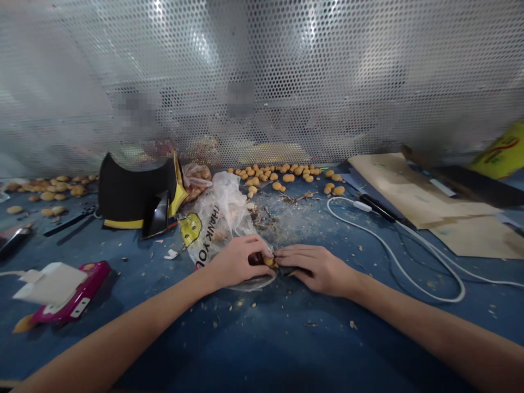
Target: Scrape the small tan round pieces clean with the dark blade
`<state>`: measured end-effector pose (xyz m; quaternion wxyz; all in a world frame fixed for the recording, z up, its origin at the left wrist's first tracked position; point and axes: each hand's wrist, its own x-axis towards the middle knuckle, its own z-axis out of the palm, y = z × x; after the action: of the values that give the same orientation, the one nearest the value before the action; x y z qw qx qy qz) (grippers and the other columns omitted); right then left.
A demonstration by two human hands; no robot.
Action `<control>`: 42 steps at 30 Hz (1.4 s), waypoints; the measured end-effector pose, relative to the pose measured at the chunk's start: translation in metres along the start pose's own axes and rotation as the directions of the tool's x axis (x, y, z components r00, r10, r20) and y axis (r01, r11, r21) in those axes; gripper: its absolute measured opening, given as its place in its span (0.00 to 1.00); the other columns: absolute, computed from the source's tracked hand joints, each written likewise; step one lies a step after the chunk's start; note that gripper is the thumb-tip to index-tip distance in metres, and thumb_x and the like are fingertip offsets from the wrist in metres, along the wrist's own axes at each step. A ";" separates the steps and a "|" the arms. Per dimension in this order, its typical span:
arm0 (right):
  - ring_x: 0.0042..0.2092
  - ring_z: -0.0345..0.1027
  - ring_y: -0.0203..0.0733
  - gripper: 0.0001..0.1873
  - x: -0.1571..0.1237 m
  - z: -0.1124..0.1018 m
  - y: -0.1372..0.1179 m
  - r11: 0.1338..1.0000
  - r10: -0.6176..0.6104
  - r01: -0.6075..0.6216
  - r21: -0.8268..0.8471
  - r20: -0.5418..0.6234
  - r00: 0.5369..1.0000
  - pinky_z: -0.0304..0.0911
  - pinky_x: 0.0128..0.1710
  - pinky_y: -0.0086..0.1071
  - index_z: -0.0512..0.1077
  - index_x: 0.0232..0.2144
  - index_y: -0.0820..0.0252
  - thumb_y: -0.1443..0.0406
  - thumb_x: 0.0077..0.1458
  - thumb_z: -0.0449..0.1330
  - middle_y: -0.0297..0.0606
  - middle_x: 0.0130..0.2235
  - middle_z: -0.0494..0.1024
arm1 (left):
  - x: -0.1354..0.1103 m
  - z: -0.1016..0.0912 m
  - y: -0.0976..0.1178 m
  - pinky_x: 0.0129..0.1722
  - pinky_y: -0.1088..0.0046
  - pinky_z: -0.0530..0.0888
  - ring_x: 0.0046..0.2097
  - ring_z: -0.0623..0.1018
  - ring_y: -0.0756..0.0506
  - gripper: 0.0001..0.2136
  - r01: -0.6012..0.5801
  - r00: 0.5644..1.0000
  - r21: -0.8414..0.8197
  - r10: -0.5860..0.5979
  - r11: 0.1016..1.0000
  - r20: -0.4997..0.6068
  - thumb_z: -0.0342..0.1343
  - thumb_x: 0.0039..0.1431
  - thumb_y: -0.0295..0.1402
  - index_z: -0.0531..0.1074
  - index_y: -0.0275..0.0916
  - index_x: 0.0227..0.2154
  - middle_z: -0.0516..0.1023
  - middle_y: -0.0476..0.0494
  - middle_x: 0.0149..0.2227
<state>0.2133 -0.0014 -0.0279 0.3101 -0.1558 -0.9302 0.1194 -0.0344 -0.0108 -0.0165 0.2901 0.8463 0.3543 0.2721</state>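
Both my hands meet at the middle of the blue table [262, 338]. My left hand [237, 262] rests on a clear plastic bag [216, 218] printed with a yellow smiley, its fingers pinched on a small tan nut-like piece [269, 261]. My right hand [315, 267] lies beside it, fingers closed and pressed against the same piece, with a dark thin object under the fingers that I cannot make out. Crumbs and bits of shell [266, 218] lie just beyond the hands.
Several tan pieces lie in a row [286, 174] at the back and more at far left [53, 188]. A black and yellow pouch [135, 196], a pink device [77, 297], a white cable [409, 256], cardboard sheets [413, 191] and a perforated metal screen [262, 82] surround the spot.
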 end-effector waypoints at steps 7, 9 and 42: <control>0.51 0.74 0.42 0.16 -0.001 0.002 0.002 0.997 -0.037 0.036 -0.071 -0.020 0.999 0.71 0.53 0.38 0.74 0.50 0.60 0.71 0.59 0.57 0.41 0.47 0.81 | 0.001 0.001 -0.001 0.37 0.72 0.74 0.33 0.75 0.50 0.11 0.004 1.000 -0.005 -0.004 1.000 -0.012 0.65 0.53 0.39 0.73 0.38 0.34 0.74 0.47 0.37; 0.52 0.73 0.43 0.17 -0.001 0.002 0.002 0.992 -0.107 0.106 -0.074 -0.006 0.994 0.71 0.53 0.39 0.74 0.50 0.62 0.71 0.59 0.57 0.43 0.48 0.80 | 0.001 0.001 -0.002 0.37 0.73 0.74 0.33 0.75 0.50 0.11 0.000 1.000 -0.009 0.000 1.000 -0.010 0.66 0.53 0.38 0.73 0.38 0.34 0.74 0.47 0.37; 0.52 0.73 0.45 0.18 0.001 -0.002 0.001 0.969 -0.199 0.188 -0.160 -0.052 0.979 0.71 0.53 0.41 0.74 0.49 0.62 0.71 0.56 0.59 0.42 0.45 0.82 | 0.000 0.002 -0.005 0.36 0.74 0.75 0.33 0.75 0.50 0.13 0.021 1.000 -0.047 -0.022 0.999 -0.020 0.66 0.52 0.40 0.73 0.38 0.33 0.74 0.47 0.36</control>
<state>0.2137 0.0000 -0.0262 0.3385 -0.0918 -0.9364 0.0108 -0.0349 -0.0085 -0.0211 0.3093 0.8326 0.3598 0.2859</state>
